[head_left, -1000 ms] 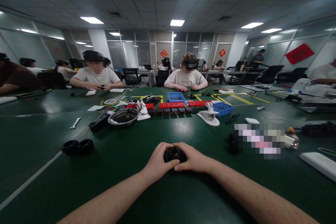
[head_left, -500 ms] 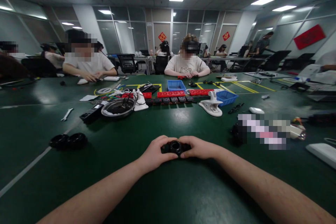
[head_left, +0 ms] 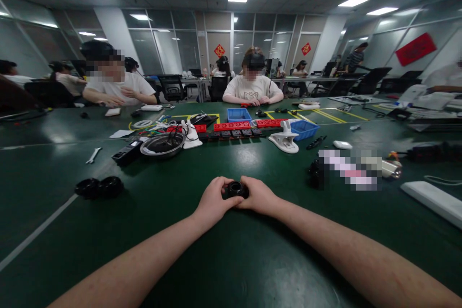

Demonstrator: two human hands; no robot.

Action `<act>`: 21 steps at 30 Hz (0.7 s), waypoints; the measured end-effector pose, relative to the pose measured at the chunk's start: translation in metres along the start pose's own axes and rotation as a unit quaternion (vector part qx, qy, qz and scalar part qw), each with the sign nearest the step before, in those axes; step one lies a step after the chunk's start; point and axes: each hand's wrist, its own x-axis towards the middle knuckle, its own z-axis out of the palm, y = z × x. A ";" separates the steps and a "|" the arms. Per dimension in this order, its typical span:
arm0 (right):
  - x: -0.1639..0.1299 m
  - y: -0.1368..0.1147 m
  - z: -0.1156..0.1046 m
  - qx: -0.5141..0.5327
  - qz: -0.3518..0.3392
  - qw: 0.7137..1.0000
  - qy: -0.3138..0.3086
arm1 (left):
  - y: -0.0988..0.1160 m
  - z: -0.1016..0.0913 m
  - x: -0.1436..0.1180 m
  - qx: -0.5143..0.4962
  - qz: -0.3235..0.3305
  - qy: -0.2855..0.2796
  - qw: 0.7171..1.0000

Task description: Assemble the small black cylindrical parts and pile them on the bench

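- My left hand and right hand close around a small black round part from either side, fingers curled on its flanks, with the part resting low on the green table straight in front of me.
- The part has a ring-shaped opening facing up; I can make out no label or brand on it.
- Off to my left, well apart, two black round parts lie touching each other on the table.
- Further out sit a metal bowl with wires in it, a black power strip just beside it, and a small wrench.
- Across the middle runs a row of red and black socket strips, with a blue bin behind and another blue bin to the right; a white clamp stands just beside that one.
- A white bar lies at my far right.
- Red signs on the far glass wall bear a character too small to read.
- A person in a white shirt sits opposite, hands on the table.
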 end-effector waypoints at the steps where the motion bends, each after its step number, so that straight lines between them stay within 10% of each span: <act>1: -0.001 -0.003 0.003 -0.032 0.012 0.999 0.019 | 0.000 0.001 -0.001 0.004 -0.003 0.014 1.000; 8: -0.003 -0.004 0.000 -0.043 -0.042 0.998 0.037 | -0.003 -0.005 0.000 -0.012 0.039 -0.015 0.999; 15: 0.005 0.016 -0.020 0.179 -0.130 0.964 -0.146 | -0.006 -0.013 0.006 -0.064 0.082 -0.092 0.990; 21: 0.010 0.019 -0.021 0.174 -0.144 0.963 -0.147 | -0.007 -0.016 0.009 -0.059 0.058 -0.121 0.989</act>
